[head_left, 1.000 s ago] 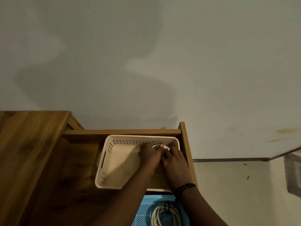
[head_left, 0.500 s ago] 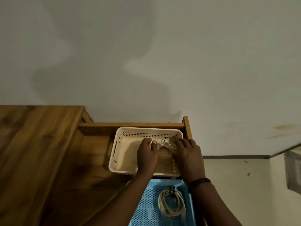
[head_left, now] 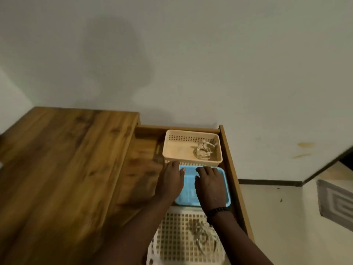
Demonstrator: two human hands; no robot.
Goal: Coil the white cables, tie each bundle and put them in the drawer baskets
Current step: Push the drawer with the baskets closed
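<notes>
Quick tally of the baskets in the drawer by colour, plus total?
Beige basket: 1, with a tied cable bundle inside
Blue basket: 1, both hands hovering over it
White basket: 1, with cable inside
Total: 3 baskets
</notes>
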